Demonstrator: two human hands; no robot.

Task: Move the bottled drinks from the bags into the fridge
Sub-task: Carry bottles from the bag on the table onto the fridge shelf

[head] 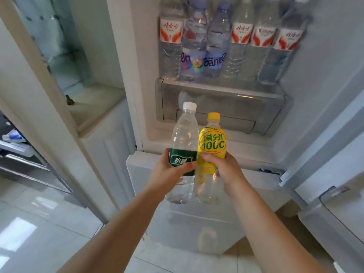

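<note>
The left hand [169, 170] wraps its fingers around the green label of a clear, ribbed plastic water bottle [184, 152]; the right hand [222, 170] clasps a yellow-sleeved bottle [211, 152] with a yellow cap. Both bottles stand nearly upright, caps up, sides touching, before the open fridge [325, 79]. Above them, six transparent bottles [226, 42] line a glossy shelf [220, 89].

My left hand [169, 172] grips a green-labelled water bottle [183, 152] at centre frame; my right hand [222, 170] grips a yellow drink bottle [211, 146], the two bottles touching. At the top, a row of bottles [226, 42] stands on the fridge shelf [222, 89].
</note>
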